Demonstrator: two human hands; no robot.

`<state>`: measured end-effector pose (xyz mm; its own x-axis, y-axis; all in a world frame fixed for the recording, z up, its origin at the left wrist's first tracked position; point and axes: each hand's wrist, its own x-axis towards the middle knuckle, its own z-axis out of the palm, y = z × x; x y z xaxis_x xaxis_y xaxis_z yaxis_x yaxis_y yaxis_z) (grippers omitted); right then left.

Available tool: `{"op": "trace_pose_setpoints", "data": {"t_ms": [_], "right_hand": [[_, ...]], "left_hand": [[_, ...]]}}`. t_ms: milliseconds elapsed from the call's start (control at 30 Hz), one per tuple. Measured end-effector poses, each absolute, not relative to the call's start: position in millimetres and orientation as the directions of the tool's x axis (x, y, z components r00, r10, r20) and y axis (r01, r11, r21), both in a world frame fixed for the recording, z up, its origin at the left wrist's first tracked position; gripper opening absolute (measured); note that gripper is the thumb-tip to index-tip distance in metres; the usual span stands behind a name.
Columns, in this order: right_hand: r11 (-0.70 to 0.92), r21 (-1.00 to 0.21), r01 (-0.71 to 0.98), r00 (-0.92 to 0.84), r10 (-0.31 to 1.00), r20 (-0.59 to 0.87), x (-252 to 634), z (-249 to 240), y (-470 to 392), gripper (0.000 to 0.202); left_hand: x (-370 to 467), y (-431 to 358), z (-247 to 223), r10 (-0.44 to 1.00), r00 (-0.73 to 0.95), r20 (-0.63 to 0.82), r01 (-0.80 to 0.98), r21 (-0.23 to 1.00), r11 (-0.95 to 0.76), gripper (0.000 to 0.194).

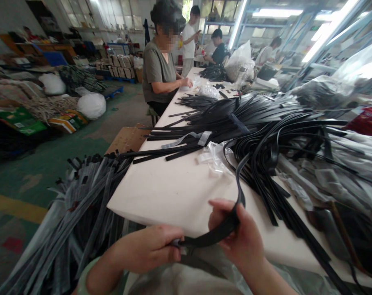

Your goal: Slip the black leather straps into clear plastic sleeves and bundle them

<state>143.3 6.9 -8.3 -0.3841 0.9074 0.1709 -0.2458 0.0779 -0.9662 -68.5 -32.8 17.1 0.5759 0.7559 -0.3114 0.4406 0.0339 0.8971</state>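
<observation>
A black strap (pixel 212 236) stretches between my two hands at the table's near edge. My left hand (pixel 147 248) is closed in a pinch on one end, where a small pale bit shows by the thumb. My right hand (pixel 239 235) has its fingers curled round the strap further along. From there the strap bends upward toward a heap of black straps (pixel 259 143) on the table. Beneath my hands hangs a darker loop, and I cannot tell whether it belongs to the same strap. Clear plastic sleeves (pixel 215 157) lie beyond my right hand.
The white table (pixel 164 188) runs away from me. Left of it, plastic-sleeved straps (pixel 78 217) are piled beside a cardboard sheet (pixel 126 139). A person in a grey top (pixel 159 69) sits at the table's left side; several others are further back. Plastic wrapping (pixel 336 164) covers the right side.
</observation>
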Motion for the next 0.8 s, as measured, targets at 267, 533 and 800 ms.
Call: {"op": "trace_pose_setpoints", "data": {"t_ms": [267,533,800], "right_hand": [[0.222,-0.975,-0.033,-0.197,0.955,0.224,138.2,-28.0,-8.3,0.036],[0.713,-0.681,0.166,-0.479,0.662,0.576,172.6,-1.1,8.1,0.029],[0.71,-0.699,0.09,-0.603,0.597,0.529,156.8,-17.4,-6.6,0.039]], "left_hand": [[-63.5,-34.7,17.3,0.791,0.485,-0.374,0.514,0.853,0.088,0.011],[-65.1,-31.7,10.5,0.824,0.426,-0.374,0.521,0.846,0.115,0.02],[-61.3,-30.0,15.8,0.755,0.561,-0.339,0.45,0.891,0.065,0.019]]}}
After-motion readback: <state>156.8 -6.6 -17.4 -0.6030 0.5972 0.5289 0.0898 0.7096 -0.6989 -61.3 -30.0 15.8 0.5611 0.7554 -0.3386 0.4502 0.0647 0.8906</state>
